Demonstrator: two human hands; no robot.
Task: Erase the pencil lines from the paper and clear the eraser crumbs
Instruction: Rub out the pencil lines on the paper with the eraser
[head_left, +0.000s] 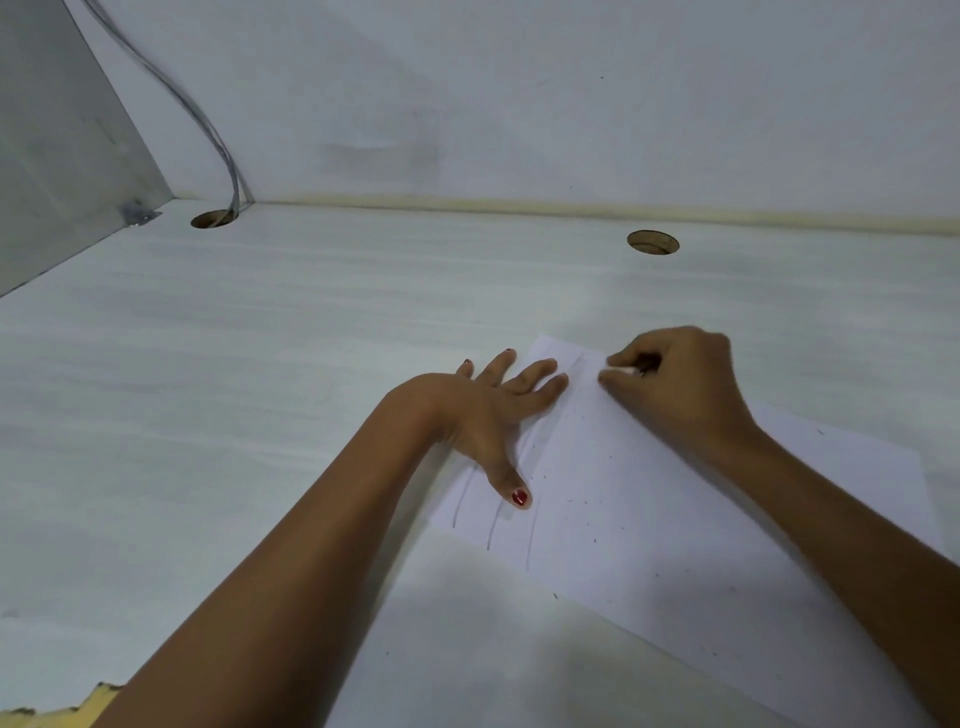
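White desk (260, 364) runs back to a pale wall (519, 104), with a grey panel (62, 156) standing at the far left. Two round cable holes are cut along the far edge, and a grey cable (208, 124) drops down the wall into the left hole (212, 219); the right hole (653, 242) has nothing in it. A sheet of paper (649, 519) lies flat on the desk, near and to the right, turned at an angle. The left hand (483, 410) presses down on its left part, fingers straight and spread, thumb stretched towards the near side. The right hand (680, 384) is at the sheet's far edge, fingers curled and pinching a small white eraser (621, 370) against the paper. Faint pencil lines (491, 530) run along the sheet's near left part, by the thumb. Dark eraser crumbs (587, 503) are scattered over the middle of the paper
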